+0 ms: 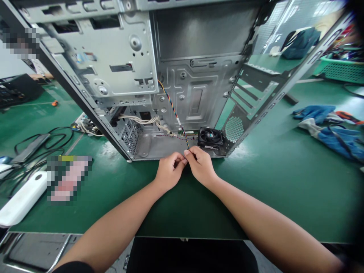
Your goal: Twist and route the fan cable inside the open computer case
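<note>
An opened metal computer case stands upright on the table before me. From behind its drive cage a twisted multicoloured cable runs down toward me. My right hand pinches the cable near its lower end. Close beside it my left hand is closed too, thumb and finger pinched at the cable's end, which the fingers hide. Behind my hands, a black cooling fan sits on the case's floor. A bundle of white wires hangs inside at the left.
The green table holds blue work gloves on the right and a green basket behind them. Black cables and a white power strip lie at the left. Farther back stand a dark backpack and a black device.
</note>
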`<state>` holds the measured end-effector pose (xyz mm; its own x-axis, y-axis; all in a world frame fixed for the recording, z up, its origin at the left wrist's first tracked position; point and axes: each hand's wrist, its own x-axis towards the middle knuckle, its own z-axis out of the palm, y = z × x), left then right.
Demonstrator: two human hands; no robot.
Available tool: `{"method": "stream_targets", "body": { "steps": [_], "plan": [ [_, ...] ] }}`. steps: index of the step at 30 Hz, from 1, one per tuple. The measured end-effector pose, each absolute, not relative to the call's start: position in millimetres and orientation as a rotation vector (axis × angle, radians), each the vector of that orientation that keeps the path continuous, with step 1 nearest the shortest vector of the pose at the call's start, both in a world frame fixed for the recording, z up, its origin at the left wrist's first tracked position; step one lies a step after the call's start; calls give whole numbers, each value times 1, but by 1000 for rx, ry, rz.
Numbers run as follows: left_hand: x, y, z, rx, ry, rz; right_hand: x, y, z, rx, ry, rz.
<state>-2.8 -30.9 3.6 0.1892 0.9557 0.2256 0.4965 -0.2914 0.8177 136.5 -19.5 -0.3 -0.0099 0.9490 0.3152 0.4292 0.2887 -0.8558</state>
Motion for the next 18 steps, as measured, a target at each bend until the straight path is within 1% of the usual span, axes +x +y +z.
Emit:
{"method": "stream_targets", "body": {
  "steps": [18],
  "plan": [
    [-3, -30, 2, 1866, 1335, 1013, 136, -19, -1, -1283, -1606, 670]
  ]
}}
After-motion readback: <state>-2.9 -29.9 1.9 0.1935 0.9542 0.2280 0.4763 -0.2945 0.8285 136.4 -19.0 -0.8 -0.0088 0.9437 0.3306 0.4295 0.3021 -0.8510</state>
